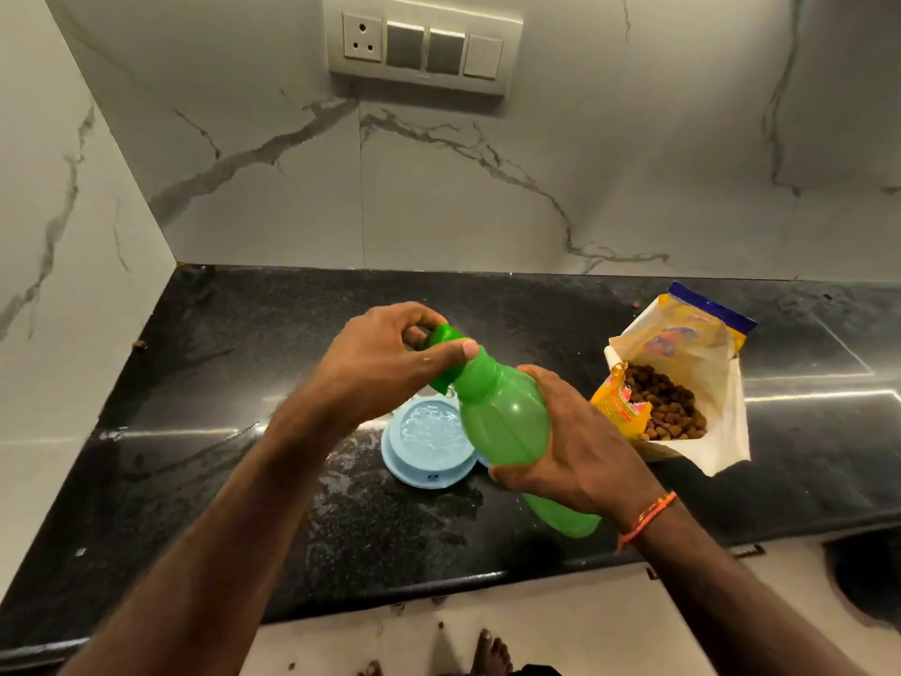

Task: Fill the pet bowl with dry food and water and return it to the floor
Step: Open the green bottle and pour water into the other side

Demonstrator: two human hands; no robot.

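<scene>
A light blue pet bowl [414,468] sits on the black counter [234,383], and its visible compartment holds water. Over it I hold a green plastic bottle [502,422], tilted with its neck up and to the left. My right hand [570,446] wraps the bottle's body. My left hand [385,368] pinches the green cap [446,341] at the bottle's mouth. The bottle and my right hand hide the bowl's right side. An open yellow and white bag of brown dry food [677,383] lies on the counter to the right.
Spilled water wets the counter in front of the bowl [385,509]. Marble walls close the back and left; a switch panel [421,46] hangs on the back wall. A few kibble pieces lie by the walls. My bare feet [490,653] show on the floor below the counter edge.
</scene>
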